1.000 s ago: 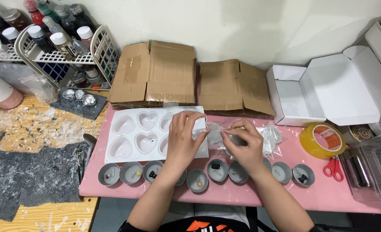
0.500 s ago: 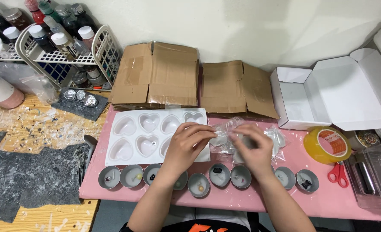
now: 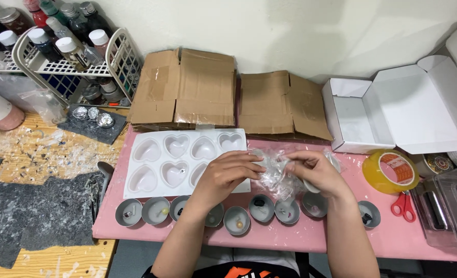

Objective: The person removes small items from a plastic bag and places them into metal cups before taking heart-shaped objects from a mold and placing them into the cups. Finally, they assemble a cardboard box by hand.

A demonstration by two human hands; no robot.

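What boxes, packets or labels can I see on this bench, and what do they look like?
Clear plastic bag: crinkled, held by left hand and right hand.
Cardboard boxes: brown, flattened, against the wall.
White box: open, right.
Tape roll: yellow, red-and-white label.
Bottles: labelled, in rack.

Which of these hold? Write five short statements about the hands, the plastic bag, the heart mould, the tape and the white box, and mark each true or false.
1. Both hands, the left hand and the right hand, grip a crumpled clear plastic bag. True.
2. The white heart mould lies to the right of the scissors. False: it lies far to their left, on the pink mat.
3. The roll of tape is blue. False: it is yellowish with an orange-red core.
4. The white box stands open. True.
5. The small round cups are stacked in one pile. False: they sit in a row along the mat's near edge.
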